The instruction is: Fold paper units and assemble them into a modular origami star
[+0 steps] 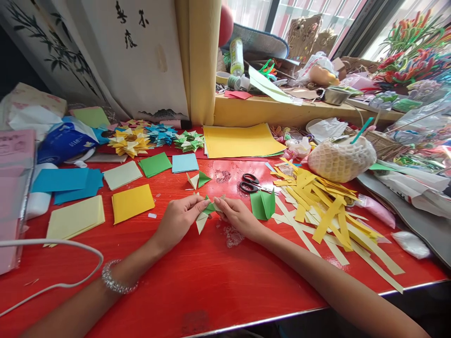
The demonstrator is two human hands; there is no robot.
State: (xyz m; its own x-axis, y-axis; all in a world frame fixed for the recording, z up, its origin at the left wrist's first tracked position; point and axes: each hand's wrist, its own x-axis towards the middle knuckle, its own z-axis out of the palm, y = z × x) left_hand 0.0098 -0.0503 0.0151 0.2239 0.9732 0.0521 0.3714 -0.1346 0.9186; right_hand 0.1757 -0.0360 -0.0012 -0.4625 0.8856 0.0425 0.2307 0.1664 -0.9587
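My left hand [179, 217] and my right hand [238, 216] meet over the red table [197, 277], both pinching a small folded paper piece [207, 211] of green and pale cream triangles. A cream point of it hangs down under my left fingers. A folded green paper [262, 204] lies just right of my right hand. Another small green and cream folded unit [198, 180] sits a little beyond my hands. Black-handled scissors [249, 183] lie behind the right hand.
Square paper stacks in yellow [132, 203], pale yellow [75, 218], blue [66, 184], green [155, 164] lie at left. Finished paper stars [131, 142] sit at the back. Yellow paper strips [317, 206] and a netted bundle [341, 159] fill the right. A white cable [56, 244] crosses the near left.
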